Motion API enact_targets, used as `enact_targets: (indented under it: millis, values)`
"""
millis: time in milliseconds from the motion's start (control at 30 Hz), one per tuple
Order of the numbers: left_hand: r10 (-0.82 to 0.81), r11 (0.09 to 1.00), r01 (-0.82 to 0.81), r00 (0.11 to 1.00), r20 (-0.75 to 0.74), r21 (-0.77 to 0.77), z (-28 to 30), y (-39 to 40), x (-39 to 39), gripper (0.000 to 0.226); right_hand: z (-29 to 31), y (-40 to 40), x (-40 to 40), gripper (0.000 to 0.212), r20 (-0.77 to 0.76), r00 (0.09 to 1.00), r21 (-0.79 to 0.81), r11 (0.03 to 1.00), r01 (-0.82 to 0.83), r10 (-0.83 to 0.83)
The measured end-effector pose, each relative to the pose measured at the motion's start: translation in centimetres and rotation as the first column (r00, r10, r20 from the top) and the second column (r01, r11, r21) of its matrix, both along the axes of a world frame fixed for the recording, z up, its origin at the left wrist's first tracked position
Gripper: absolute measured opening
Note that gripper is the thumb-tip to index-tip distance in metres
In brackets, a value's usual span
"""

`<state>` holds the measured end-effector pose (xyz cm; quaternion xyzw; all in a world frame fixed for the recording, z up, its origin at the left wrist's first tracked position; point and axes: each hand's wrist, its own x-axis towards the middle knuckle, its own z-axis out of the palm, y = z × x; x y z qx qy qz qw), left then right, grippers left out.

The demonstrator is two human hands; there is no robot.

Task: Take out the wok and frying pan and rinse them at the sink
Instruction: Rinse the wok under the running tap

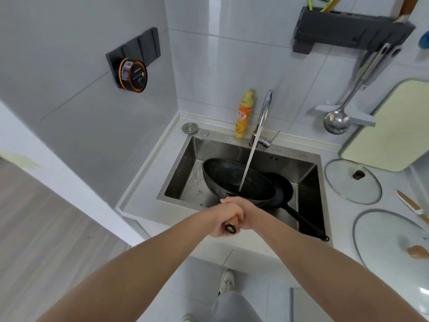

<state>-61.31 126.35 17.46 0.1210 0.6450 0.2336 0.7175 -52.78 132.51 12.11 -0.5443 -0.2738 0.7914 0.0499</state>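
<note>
Wood handle (231, 225) nearest: the left hand (226, 219) and right hand (247, 213) both have a closed grip on it, holding the wok (232, 180) tilted in the sink (308, 173) under the water stream (249, 159). Wet hands could slip, or a steeper tilt could send water splashing over the front rim. Under the wok lies the frying pan (282, 189). Only a little water seems to collect in the wok.
</note>
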Motion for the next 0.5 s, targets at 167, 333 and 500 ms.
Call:
enact_targets:
  millis: [167, 333, 500]
  values:
    - [0.143, 0.988, -0.151, 0.955, 0.259, 0.013, -0.8, -0.8, 0.8, 0.027, 0.8, 0.2, 1.2, 0.050, 0.080, 0.994, 0.081, 0.994, -0.079, 0.072]
    - [-0.080, 0.993, 0.053, 0.954, 0.287, 0.102, -2.1, -1.2, 1.7, 0.028, 1.1, 0.2, 2.3, 0.018, 0.342, 0.929, 0.216, 0.950, -0.226, 0.143]
    - [-0.193, 0.966, 0.157, 0.967, 0.168, 0.206, -3.9, -2.5, 3.2, 0.033, -0.8, -0.6, 3.8, 0.021, 0.340, 0.930, 0.344, 0.902, -0.262, 0.140]
